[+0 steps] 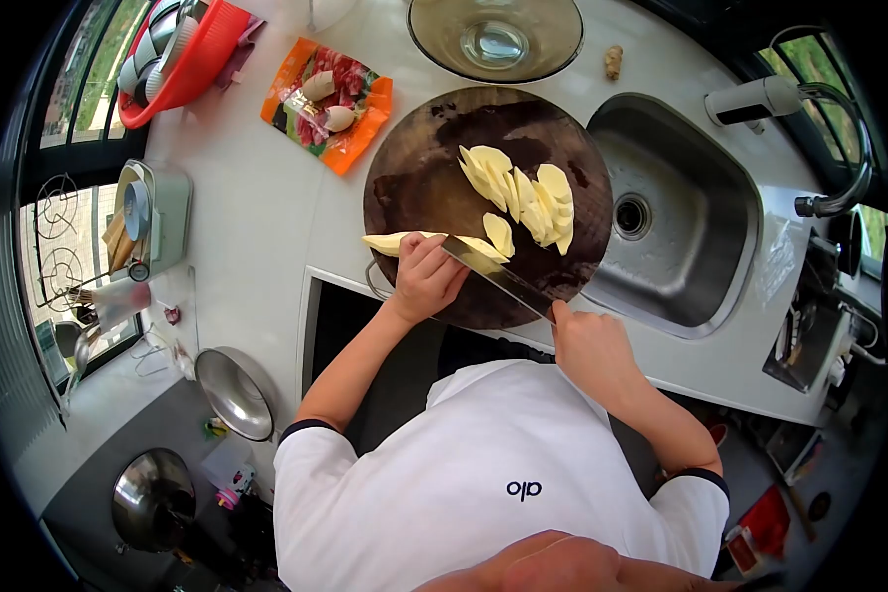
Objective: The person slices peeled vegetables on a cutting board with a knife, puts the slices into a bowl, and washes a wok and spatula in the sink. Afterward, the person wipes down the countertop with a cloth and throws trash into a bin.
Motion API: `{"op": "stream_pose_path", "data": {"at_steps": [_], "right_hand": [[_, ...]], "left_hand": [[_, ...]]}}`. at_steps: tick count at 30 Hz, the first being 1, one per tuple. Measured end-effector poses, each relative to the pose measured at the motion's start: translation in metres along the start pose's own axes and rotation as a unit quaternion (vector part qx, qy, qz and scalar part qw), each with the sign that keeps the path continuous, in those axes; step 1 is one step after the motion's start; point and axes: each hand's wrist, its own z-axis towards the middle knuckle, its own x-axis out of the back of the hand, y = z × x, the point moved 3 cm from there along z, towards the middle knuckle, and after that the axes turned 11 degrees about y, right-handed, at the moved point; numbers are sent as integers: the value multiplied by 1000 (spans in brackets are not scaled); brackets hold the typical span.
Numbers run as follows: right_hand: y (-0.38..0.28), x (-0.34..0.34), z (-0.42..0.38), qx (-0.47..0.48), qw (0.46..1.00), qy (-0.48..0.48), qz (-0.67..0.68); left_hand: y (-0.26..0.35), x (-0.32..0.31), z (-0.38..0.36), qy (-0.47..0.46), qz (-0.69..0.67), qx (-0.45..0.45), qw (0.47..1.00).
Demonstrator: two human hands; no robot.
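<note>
On the round, dark wooden cutting board [434,138], my left hand [426,279] presses its closed fingers on a long, pale yellow peeled vegetable [383,243], whose kind I cannot make out. My right hand [594,347] is wrapped round the handle of a kitchen knife [508,284]. The blade slants across the vegetable's right part, close beside my left fingertips. One loose slice [499,235] lies just beyond the blade. Farther up the board, several overlapping slices [535,205] form a curved pile.
Right of the board is a steel sink [730,247] with a faucet [760,99]. A glass bowl [495,44] stands behind the board, near a small ginger piece [614,62]. An orange packet [340,153] and a red basket [207,59] are at the left.
</note>
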Motion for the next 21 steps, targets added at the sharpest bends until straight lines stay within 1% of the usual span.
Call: {"op": "stream_pose_path", "data": {"at_steps": [3, 6, 9, 10, 13, 15, 17, 21], "right_hand": [[-8, 1, 10, -5, 999, -33, 2], [-9, -20, 41, -17, 999, 9, 42], [-8, -47, 71, 1, 996, 51, 71], [-7, -48, 71, 3, 994, 61, 86], [1, -45, 63, 10, 989, 97, 111], [3, -43, 52, 28, 987, 118, 109], [-3, -31, 34, 30, 994, 82, 69], [-5, -14, 7, 12, 1000, 16, -3]], "left_hand": [[2, 2, 5, 0, -7, 4, 1000], [5, 0, 15, 3, 2, 5, 1000], [2, -1, 13, 9, -22, 11, 1000], [3, 0, 13, 10, -21, 16, 1000], [-3, 6, 8, -27, -19, -12, 999], [-5, 7, 7, -15, -36, -6, 999], [-3, 9, 8, 5, -28, -6, 1000], [-7, 7, -1, -19, -26, -12, 999]]}}
